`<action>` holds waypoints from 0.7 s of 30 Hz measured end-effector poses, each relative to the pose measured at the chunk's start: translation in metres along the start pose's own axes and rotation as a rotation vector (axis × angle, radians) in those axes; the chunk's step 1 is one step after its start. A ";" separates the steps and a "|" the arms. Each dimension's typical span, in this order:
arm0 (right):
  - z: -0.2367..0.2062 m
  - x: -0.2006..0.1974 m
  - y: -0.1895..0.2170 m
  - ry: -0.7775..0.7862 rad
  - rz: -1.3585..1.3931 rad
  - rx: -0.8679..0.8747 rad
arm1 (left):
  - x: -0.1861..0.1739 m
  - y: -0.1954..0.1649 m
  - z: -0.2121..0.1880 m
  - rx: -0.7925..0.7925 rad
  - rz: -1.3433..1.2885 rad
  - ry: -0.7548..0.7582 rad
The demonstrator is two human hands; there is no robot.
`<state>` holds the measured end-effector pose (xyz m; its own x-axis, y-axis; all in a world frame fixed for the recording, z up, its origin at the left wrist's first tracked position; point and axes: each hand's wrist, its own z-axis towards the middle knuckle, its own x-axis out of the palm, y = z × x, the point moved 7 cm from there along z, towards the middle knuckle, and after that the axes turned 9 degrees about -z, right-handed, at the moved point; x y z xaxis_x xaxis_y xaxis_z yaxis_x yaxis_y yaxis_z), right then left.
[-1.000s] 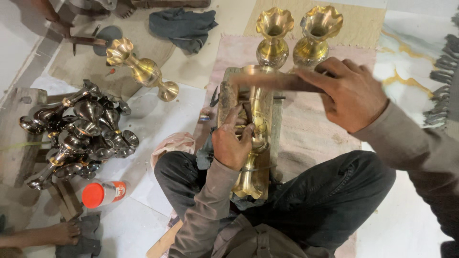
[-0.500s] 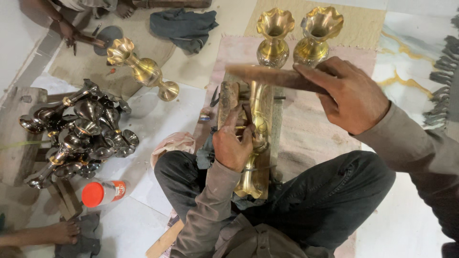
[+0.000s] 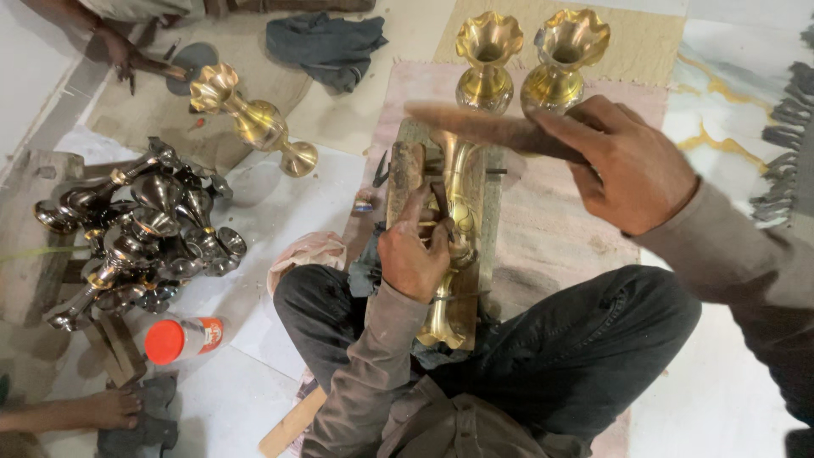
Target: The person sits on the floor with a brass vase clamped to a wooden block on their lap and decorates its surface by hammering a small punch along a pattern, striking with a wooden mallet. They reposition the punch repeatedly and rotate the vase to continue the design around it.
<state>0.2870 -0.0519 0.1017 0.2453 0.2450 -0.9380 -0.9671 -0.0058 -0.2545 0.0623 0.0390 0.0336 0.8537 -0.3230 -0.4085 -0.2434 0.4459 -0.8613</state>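
Observation:
I sit cross-legged on the floor with a brass vase [image 3: 458, 246] lying lengthwise on a wooden block [image 3: 490, 212] in front of my lap. My left hand [image 3: 414, 254] rests on the vase's middle and pinches a small metal tool against its surface. My right hand [image 3: 627, 165] is raised above the vase and grips a long wooden stick [image 3: 492, 129] that points left and is blurred by motion.
Two upright brass vases [image 3: 487, 55] [image 3: 566, 51] stand beyond the block on a mat. Another brass vase [image 3: 254, 123] lies at the left, near a heap of dark unpolished vases [image 3: 144, 233]. A red-capped bottle [image 3: 182, 337], a dark cloth [image 3: 326, 42], another person's hand [image 3: 119, 53] and foot [image 3: 106, 407] are nearby.
My right hand has lifted the wooden stick higher, away from the vase. My left hand stays on the vase with the small tool.

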 end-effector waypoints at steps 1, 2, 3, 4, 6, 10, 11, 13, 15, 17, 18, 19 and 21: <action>0.000 0.002 0.002 0.037 -0.005 -0.024 | 0.001 0.000 -0.003 -0.036 -0.021 0.012; 0.000 0.000 0.003 0.010 -0.039 -0.029 | 0.003 0.000 -0.005 -0.066 -0.039 0.023; 0.000 -0.004 0.003 -0.023 -0.077 -0.033 | 0.003 0.000 -0.006 -0.088 -0.056 0.031; -0.001 -0.007 0.004 -0.058 -0.118 -0.038 | 0.002 -0.002 -0.007 -0.095 -0.082 0.029; -0.003 -0.013 -0.001 -0.100 0.159 0.053 | 0.003 -0.004 -0.013 -0.125 -0.139 0.027; -0.009 -0.022 -0.001 -0.147 0.259 0.057 | 0.002 -0.008 -0.015 -0.098 -0.185 -0.011; -0.010 -0.023 0.000 -0.145 0.282 0.051 | 0.001 -0.010 -0.016 -0.062 -0.157 -0.020; -0.012 -0.023 0.002 -0.140 0.325 0.048 | 0.000 -0.010 -0.016 -0.047 -0.133 -0.022; -0.016 -0.025 0.006 -0.176 0.325 0.017 | 0.001 -0.004 -0.017 -0.100 -0.139 -0.014; -0.018 -0.026 0.010 -0.207 0.336 0.005 | 0.000 -0.006 -0.017 -0.032 -0.142 -0.017; -0.020 -0.026 0.011 -0.218 0.348 0.009 | 0.000 -0.007 -0.017 0.002 -0.143 -0.020; -0.021 -0.026 0.012 -0.227 0.362 0.012 | 0.000 -0.008 -0.018 0.027 -0.141 -0.020; -0.022 -0.021 0.011 -0.200 0.456 0.044 | 0.000 -0.010 -0.019 0.077 -0.136 -0.018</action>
<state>0.2725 -0.0785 0.1134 -0.2165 0.4078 -0.8870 -0.9759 -0.1159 0.1849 0.0561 0.0192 0.0365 0.8847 -0.3698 -0.2838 -0.0901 0.4618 -0.8824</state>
